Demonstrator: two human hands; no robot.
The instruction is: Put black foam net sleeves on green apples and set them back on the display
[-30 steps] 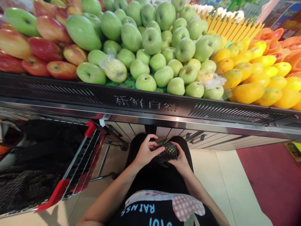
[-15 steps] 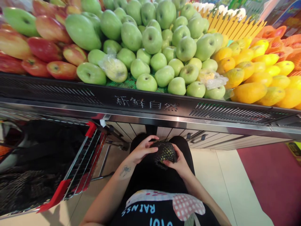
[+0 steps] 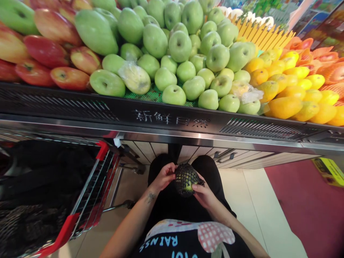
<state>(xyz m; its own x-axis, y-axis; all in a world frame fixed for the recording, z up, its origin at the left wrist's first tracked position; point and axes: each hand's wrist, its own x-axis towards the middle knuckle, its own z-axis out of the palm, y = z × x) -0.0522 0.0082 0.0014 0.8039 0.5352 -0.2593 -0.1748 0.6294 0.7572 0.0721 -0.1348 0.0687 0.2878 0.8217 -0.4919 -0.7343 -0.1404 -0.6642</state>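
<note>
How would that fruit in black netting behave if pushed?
The netted fruit looks rounded, so it would probably roll. The netting has open mesh, which likely adds grip; its bunched edge beside the right hand suggests floppiness.

Top: a black shirt [image 3: 188, 240] is covering the torso.
Lettering: pale blue letters [image 3: 176, 240] are running across the front in two rows.
Print: a rounded red-and-white checked patch [image 3: 215, 233] is sitting beside a white band [image 3: 161, 227] that is carrying reddish marks.
Legs: black trousers [image 3: 188, 208] are covering both.
Left forearm: a dark tattoo [image 3: 151, 197] is showing near the wrist.
</note>
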